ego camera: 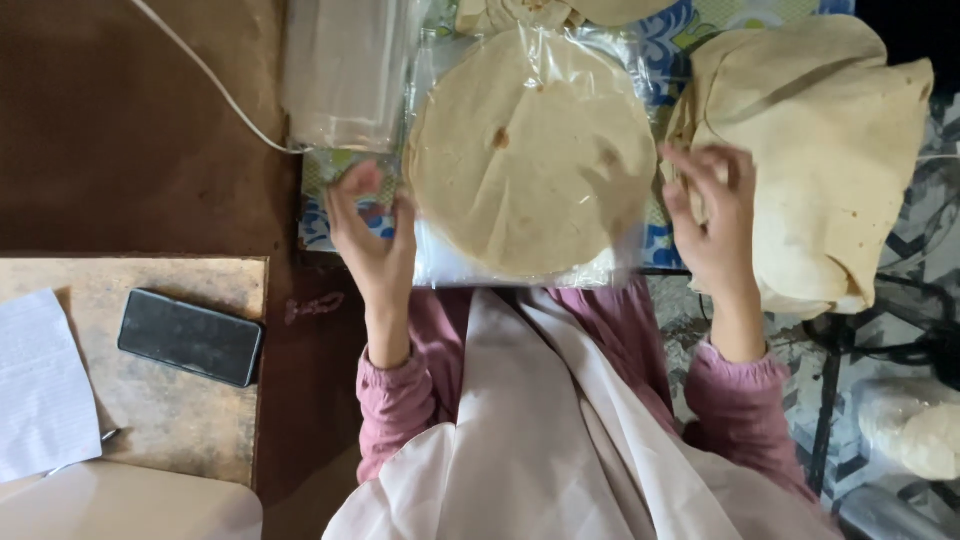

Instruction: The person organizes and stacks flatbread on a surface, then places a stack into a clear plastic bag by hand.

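A stack of round pale flatbreads (530,150) lies inside a clear plastic bag (450,265) on a patterned blue and green cloth (320,225). My left hand (372,240) grips the bag's left edge next to the flatbreads. My right hand (715,215) is just off the stack's right side, fingers spread and slightly blurred, touching the edge of a big heap of folded flatbreads (830,150). Pink sleeves and a pale scarf cover my lap below.
A pile of clear plastic bags (345,70) lies at the back left, with a white cable (215,85) running to it. On a wooden board (180,400) at the left sit a dark phone (190,337) and white paper (40,385). A bagged white lump (915,430) is at the lower right.
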